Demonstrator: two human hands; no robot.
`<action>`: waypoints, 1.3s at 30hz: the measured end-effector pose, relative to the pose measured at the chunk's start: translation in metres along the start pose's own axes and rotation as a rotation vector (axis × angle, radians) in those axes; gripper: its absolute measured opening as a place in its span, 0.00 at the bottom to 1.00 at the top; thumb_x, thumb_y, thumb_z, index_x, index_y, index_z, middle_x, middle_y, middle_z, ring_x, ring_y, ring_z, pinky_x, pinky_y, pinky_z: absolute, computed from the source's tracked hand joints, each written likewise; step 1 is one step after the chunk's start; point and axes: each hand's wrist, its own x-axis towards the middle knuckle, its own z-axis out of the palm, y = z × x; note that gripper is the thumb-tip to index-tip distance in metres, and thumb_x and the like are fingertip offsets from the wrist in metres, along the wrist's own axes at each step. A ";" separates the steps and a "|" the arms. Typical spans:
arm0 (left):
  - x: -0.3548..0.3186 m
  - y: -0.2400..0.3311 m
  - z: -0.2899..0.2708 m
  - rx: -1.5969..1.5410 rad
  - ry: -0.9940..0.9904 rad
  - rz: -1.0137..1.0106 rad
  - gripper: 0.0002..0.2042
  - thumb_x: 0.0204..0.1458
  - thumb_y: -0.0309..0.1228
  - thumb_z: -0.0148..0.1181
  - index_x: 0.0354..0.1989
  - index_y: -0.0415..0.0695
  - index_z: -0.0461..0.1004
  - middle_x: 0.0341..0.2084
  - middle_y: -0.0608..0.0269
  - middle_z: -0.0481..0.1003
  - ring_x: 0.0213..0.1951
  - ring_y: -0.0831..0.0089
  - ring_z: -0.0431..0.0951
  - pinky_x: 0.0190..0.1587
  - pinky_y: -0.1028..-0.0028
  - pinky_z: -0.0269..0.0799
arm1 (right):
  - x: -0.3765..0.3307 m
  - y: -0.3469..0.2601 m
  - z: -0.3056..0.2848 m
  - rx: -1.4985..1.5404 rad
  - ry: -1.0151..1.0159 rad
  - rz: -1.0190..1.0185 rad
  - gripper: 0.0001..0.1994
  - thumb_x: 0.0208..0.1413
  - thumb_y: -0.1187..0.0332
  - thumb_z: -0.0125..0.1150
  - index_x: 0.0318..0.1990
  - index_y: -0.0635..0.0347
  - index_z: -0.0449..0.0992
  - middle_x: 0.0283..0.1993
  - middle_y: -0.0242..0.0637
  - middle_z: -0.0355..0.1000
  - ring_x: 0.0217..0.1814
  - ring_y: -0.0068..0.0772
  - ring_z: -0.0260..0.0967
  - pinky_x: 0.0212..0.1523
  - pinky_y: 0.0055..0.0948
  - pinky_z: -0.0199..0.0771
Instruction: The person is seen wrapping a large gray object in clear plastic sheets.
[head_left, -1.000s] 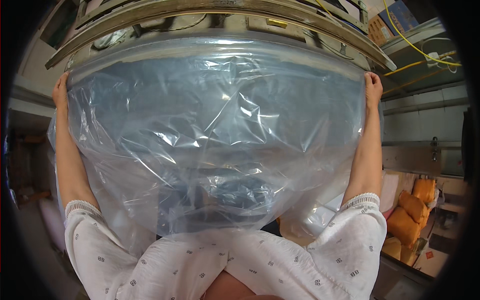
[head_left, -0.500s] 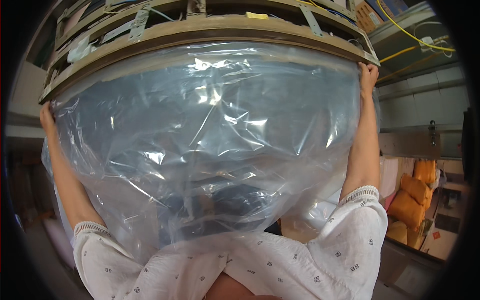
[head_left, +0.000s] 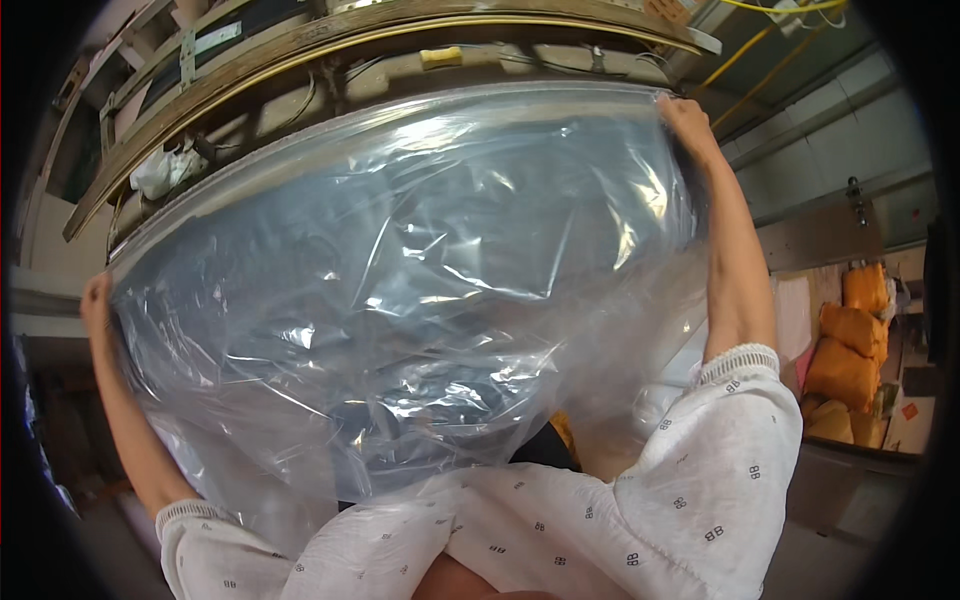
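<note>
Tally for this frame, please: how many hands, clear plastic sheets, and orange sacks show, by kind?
Hands: 2, left hand and right hand, each gripping an upper corner of the sheet
Clear plastic sheet: 1
Orange sacks at the right: about 4, partly hidden
Total: about 7

Behind plastic sheet (head_left: 400, 300): dark shapes, blurred, kind cannot be told.
Left hand (head_left: 97, 300): fingers hidden behind the sheet's edge.
Wooden frame (head_left: 330, 40): top cut off by picture edge.
Orange sacks (head_left: 850, 340): partly cut off at right rim.
</note>
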 end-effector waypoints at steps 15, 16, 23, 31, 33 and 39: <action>-0.218 0.506 0.133 -0.250 -0.368 0.630 0.18 0.46 0.31 0.61 0.48 0.42 0.70 0.46 0.58 0.70 0.48 0.67 0.71 0.51 0.72 0.66 | -0.233 -0.082 -0.084 0.872 -0.364 -0.173 0.10 0.54 0.62 0.51 0.24 0.52 0.62 0.23 0.18 0.52 0.25 0.11 0.46 0.26 0.15 0.46; -0.246 0.543 0.152 -0.290 -0.317 0.790 0.19 0.45 0.31 0.62 0.46 0.41 0.71 0.46 0.56 0.70 0.49 0.65 0.71 0.51 0.71 0.66 | -0.241 -0.084 -0.089 0.887 -0.340 -0.184 0.12 0.53 0.62 0.52 0.22 0.53 0.61 0.22 0.18 0.52 0.25 0.10 0.46 0.24 0.15 0.45; -0.312 0.582 0.197 -0.867 -0.689 0.410 0.08 0.47 0.31 0.61 0.29 0.39 0.74 0.27 0.68 0.69 0.28 0.80 0.66 0.29 0.80 0.61 | -0.247 -0.080 -0.122 0.686 -0.295 -0.549 0.09 0.49 0.64 0.53 0.27 0.60 0.74 0.26 0.25 0.68 0.33 0.18 0.63 0.37 0.19 0.61; -0.310 0.356 -0.006 -0.205 -0.069 0.221 0.08 0.56 0.29 0.50 0.37 0.39 0.74 0.34 0.68 0.72 0.34 0.77 0.70 0.41 0.79 0.65 | -0.258 -0.028 -0.011 -0.020 0.133 -0.596 0.09 0.43 0.75 0.54 0.33 0.53 0.75 0.34 0.33 0.72 0.35 0.38 0.70 0.33 0.33 0.70; -0.311 0.309 -0.121 -0.227 0.170 -0.042 0.13 0.56 0.32 0.50 0.44 0.36 0.72 0.40 0.61 0.74 0.42 0.73 0.71 0.48 0.75 0.65 | -0.262 -0.041 -0.001 0.169 0.249 -0.587 0.08 0.44 0.75 0.54 0.33 0.53 0.75 0.33 0.31 0.72 0.36 0.38 0.71 0.33 0.34 0.70; -0.266 0.205 -0.298 0.387 0.450 0.032 0.18 0.58 0.39 0.47 0.49 0.38 0.71 0.46 0.56 0.73 0.47 0.67 0.71 0.52 0.73 0.63 | -0.301 -0.020 0.019 0.272 0.337 -0.539 0.12 0.45 0.81 0.54 0.37 0.55 0.70 0.37 0.31 0.69 0.34 0.36 0.70 0.31 0.29 0.69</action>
